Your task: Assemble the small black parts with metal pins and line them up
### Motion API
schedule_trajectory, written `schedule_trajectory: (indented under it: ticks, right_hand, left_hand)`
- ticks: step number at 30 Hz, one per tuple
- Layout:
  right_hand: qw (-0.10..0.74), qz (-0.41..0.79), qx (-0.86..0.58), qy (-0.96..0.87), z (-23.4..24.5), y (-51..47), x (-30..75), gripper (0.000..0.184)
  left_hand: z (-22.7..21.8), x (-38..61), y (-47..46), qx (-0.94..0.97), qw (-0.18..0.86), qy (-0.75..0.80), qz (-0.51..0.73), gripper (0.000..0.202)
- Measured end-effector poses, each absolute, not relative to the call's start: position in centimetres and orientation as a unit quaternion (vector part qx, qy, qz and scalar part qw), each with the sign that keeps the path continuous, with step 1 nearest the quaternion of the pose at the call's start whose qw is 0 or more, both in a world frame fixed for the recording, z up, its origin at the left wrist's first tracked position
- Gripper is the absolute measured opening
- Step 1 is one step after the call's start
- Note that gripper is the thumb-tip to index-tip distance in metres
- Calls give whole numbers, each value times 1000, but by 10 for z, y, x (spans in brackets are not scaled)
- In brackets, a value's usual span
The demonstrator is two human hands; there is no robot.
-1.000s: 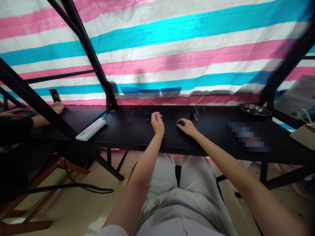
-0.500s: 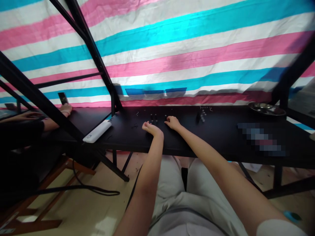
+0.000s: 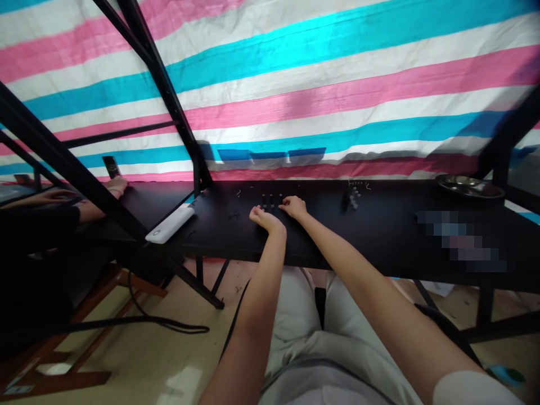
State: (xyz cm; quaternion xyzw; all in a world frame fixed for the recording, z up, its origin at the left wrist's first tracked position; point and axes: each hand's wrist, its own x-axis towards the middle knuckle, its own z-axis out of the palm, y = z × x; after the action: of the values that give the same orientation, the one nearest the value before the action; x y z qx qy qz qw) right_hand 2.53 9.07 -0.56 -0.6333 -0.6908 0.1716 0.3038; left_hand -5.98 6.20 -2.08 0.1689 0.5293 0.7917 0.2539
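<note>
My right hand (image 3: 294,207) rests over the black table with its fingers closed in a pinch on a small dark cylinder with a pale top (image 3: 280,197). Two similar small upright cylinders (image 3: 267,200) stand side by side just left of it. Palm turned up, my left hand (image 3: 265,218) lies in front of those two, its fingers curled together; whatever they may hold is hidden. A cluster of small pale-topped pieces (image 3: 353,199) sits farther right, beside a dark upright piece.
A long white case-like object (image 3: 171,224) lies at the left by the black frame post (image 3: 169,95). At the right are a round metal dish (image 3: 469,187) and a blurred-out item (image 3: 459,239). Another person's hand (image 3: 116,187) is at the far left, near a dark phone-like object (image 3: 110,167).
My right hand has shifted left with the small cylinder, bringing it closer to the two standing ones. My left hand keeps nearly the same place. The view has turned slightly.
</note>
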Motion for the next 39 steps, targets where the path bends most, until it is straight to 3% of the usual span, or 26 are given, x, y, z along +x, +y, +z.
schedule_trajectory:
  ticks: [11, 18, 22, 27, 31, 39]
  right_hand:
    - [280, 173, -627, -705, 0, 80, 32, 31]
    - [245, 27, -487, -838, -5, 48, 82, 16]
    - [258, 48, -471, -842, -10, 29, 123, 12]
    - [291, 74, -529, -794, -15, 18, 164, 13]
    - [276, 93, -600, -745, -8, 16, 186, 14]
    - [204, 101, -756, -614, 5, 12, 225, 16]
  left_hand:
    - [-2, -54, 47, 134, 278, 514, 800, 12]
    - [9, -44, 29, 305, 162, 482, 805, 18]
    - [16, -27, 10, 567, 54, 419, 707, 27]
    - [21, 5, -4, 838, -47, 308, 449, 37]
    - [19, 29, 7, 885, -93, 290, 353, 43]
    - [4, 66, 38, 860, -122, 363, 338, 45]
